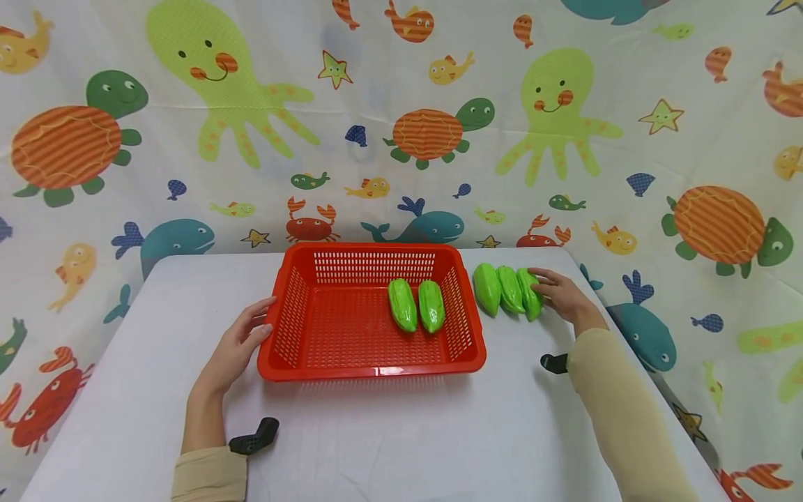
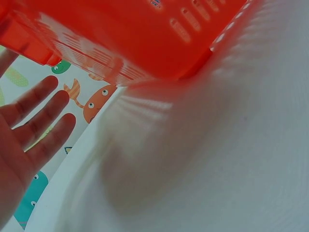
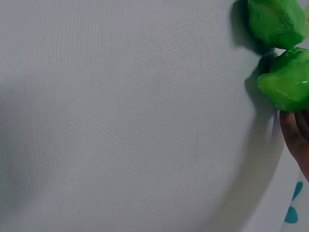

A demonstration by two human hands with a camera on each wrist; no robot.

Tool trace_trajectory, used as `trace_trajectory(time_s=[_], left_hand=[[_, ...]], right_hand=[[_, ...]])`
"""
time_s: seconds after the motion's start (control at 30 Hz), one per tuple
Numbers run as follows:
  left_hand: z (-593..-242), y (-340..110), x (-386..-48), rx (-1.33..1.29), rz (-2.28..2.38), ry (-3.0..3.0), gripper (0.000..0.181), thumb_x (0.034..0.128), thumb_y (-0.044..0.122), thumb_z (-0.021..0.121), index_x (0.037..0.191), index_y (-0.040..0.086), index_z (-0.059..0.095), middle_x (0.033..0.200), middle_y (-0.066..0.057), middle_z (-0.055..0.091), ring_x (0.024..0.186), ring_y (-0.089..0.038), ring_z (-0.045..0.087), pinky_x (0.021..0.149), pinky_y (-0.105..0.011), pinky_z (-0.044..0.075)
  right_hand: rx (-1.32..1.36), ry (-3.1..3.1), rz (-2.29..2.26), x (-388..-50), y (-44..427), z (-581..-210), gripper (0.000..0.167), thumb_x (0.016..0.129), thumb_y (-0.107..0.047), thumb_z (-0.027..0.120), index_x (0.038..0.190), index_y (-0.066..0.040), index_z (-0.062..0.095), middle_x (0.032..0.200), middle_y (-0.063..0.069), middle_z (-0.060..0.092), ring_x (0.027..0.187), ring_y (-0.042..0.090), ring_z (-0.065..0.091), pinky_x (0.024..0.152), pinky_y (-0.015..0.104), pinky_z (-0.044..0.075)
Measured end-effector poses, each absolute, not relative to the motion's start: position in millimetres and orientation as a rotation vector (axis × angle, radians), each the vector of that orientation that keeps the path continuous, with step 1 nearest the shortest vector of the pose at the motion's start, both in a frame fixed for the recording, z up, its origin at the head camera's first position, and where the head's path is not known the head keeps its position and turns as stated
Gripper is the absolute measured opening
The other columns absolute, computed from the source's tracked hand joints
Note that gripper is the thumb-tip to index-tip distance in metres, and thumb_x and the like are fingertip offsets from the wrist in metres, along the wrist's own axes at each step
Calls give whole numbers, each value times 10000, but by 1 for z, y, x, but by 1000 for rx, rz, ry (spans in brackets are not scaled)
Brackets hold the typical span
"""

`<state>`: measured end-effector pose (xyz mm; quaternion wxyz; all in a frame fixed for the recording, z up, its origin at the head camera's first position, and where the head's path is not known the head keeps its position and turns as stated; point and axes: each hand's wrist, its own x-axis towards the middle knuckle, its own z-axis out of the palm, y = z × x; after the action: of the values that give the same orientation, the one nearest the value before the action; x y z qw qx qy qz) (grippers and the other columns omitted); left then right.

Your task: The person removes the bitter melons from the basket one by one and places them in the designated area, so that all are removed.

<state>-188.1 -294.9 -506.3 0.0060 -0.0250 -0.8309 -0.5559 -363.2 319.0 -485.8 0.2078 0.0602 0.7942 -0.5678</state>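
Note:
A red plastic basket (image 1: 370, 371) with slotted walls stands on the white table. Two green, ridged, gourd-like vegetables (image 1: 402, 305) lie in its right half. Beside the left rim is my left hand (image 1: 228, 352), fingers extended and close to or touching the rim; the left wrist view shows the fingers (image 2: 50, 137) spread. Right of the basket, three more such vegetables lie in a row: one nearest the basket (image 1: 486, 288), a middle one (image 1: 511, 289) and a rightmost one (image 1: 530, 296). My right hand (image 1: 564, 298) touches the rightmost one from its right side. Its grip is partly hidden.
The white table (image 1: 376, 439) extends in front of the basket and to both sides. Behind it hangs a curtain (image 1: 401, 70) printed with sea animals. Black wrist devices (image 1: 254, 437) sit at both sleeves.

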Motion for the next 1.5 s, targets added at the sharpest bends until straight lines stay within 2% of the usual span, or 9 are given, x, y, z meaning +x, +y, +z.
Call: trace_trajectory(time_s=[0.23, 0.5, 0.77, 0.93, 1.2, 1.37, 1.5], left_hand=[[-506, -295, -188, -74, -1747, -2603, 602, 999, 396, 511, 1542, 257, 293, 1502, -71, 386, 1307, -270, 384, 916, -330, 496], [-505, -296, -191, -118, -1738, -2588, 575, 1010, 356, 501, 1538, 233, 308, 1494, -89, 394, 1296, -271, 385, 850, -164, 459], [-505, -297, -190, -107, -1755, -2597, 584, 1010, 362, 498, 1541, 220, 300, 1484, -107, 397, 1293, -281, 382, 846, -171, 463], [-504, -296, -190, -106, -1762, -2591, 581, 1009, 365, 500, 1537, 215, 308, 1477, -106, 405, 1292, -275, 383, 845, -171, 464], [-504, -296, -188, -103, -1742, -2601, 580, 1009, 367, 498, 1537, 220, 309, 1476, -104, 410, 1290, -272, 386, 852, -177, 457], [-505, -297, -188, -106, -1754, -2597, 586, 1008, 366, 503, 1540, 223, 304, 1488, -96, 399, 1293, -270, 384, 857, -179, 460], [-504, -297, -189, -110, -1757, -2592, 584, 1008, 360, 506, 1539, 219, 307, 1491, -96, 395, 1295, -272, 382, 857, -173, 456]], right_hand=[[172, 2236, -1574, -366, 316, -485, 547, 1042, -157, 470, 1550, -135, 268, 1617, 190, 82, 1468, 360, 120, 1163, 528, 167], [144, 2269, -1576, -367, 317, -482, 582, 1046, -140, 453, 1565, -103, 192, 1610, 213, 81, 1462, 369, 140, 1168, 517, 157], [246, 2420, -1468, -369, 313, -462, 620, 1035, -293, 490, 1545, -47, 238, 1573, 214, 239, 1438, 369, 233, 1160, 484, 217], [262, 2545, -1382, -372, 306, -447, 678, 1011, -365, 523, 1534, -26, 256, 1563, 231, 249, 1420, 405, 261, 1145, 511, 244], [177, 2690, -1287, -370, 281, -419, 726, 990, -412, 544, 1541, -44, 247, 1543, 229, 303, 1411, 434, 257, 1118, 598, 232], [25, 2715, -1308, -367, 262, -402, 702, 975, -410, 578, 1524, -65, 310, 1503, 227, 366, 1387, 408, 307, 1107, 583, 265], [-65, 2706, -1323, -364, 245, -387, 682, 971, -394, 593, 1518, -80, 334, 1525, 193, 348, 1397, 379, 303, 1117, 556, 266]])
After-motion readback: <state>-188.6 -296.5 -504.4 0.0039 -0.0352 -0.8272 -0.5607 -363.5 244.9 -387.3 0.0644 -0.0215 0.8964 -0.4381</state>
